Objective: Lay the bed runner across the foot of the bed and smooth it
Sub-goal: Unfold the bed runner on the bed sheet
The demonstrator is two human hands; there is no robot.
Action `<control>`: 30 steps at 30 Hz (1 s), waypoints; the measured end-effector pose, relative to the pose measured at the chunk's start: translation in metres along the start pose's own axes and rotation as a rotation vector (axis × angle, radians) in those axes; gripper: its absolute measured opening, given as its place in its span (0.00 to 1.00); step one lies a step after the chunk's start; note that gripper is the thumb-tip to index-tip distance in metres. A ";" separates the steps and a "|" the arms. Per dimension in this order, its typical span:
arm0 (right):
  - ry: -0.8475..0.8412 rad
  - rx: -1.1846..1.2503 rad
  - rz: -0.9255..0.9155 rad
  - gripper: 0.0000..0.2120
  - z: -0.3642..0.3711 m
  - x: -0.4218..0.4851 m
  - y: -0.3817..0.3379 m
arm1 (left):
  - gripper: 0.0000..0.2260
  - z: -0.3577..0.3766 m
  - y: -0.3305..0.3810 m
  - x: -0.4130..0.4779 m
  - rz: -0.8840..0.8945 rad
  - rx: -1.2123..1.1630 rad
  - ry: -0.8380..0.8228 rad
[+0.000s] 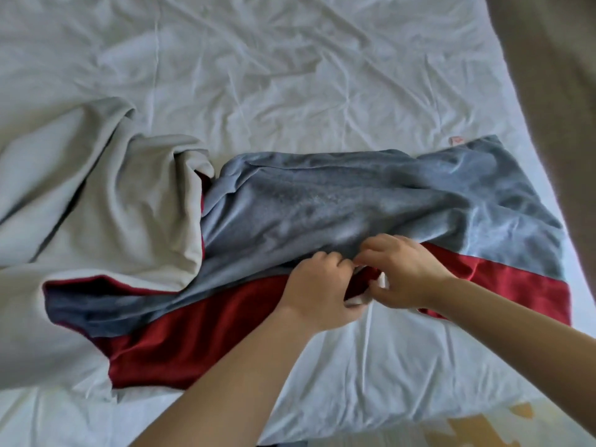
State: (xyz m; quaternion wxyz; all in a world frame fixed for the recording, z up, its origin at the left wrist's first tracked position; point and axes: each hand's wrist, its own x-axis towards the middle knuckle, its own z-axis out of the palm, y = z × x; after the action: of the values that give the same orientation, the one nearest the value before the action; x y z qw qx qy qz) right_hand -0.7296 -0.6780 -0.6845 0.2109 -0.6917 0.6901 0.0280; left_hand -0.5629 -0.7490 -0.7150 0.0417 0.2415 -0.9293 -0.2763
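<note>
Head view: looking down at a bed from its near edge.
Bed (290, 75): covered by a creased white sheet that fills most of the picture; its right edge curves down the right side.
Runner (322, 201): lies crosswise on the near half of the bed, crumpled and not flat. It has a grey-blue band on the far side and a red band (200, 337) on the near side. Its right end lies fairly flat near the bed's right edge; its middle is rucked into long folds.
Pale cloth (96, 188): bunched in thick folds by the bed's left edge, lapping over the runner's left end, with a red edge showing in the fold. Whether it is the runner's underside I cannot tell.
Left hand (317, 285): at the middle of the runner's near edge, fingers curled tight on a gathered fold of the red band.
Right hand (403, 272): just beside the left, fingertips almost touching it, thumb and fingers pinching the same fold; a sliver of white shows between them.
Forearms: bare, reaching in from the near edge.
Tag (456, 141): small and pink, at the runner's far right corner.
Brown surface (554, 91): beyond the bed's right edge.
Patterned cloth (467, 427): yellow and white, at the near right corner.
</note>
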 end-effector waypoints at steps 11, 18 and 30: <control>0.234 -0.136 -0.199 0.02 0.038 -0.045 0.004 | 0.13 0.028 0.025 -0.046 -0.022 0.280 -0.082; -0.260 -0.113 -0.032 0.08 0.057 -0.074 -0.020 | 0.16 0.029 0.041 -0.071 0.005 0.279 -0.306; 0.057 -0.161 -0.154 0.15 -0.005 0.016 -0.093 | 0.21 -0.105 -0.066 -0.060 -0.145 0.320 0.138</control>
State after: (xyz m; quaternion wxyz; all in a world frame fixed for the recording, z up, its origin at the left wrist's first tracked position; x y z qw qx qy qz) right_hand -0.6405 -0.6989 -0.6614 0.1365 -0.7578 0.6362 0.0476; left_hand -0.4595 -0.8205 -0.6580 0.0465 0.3300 -0.9364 -0.1099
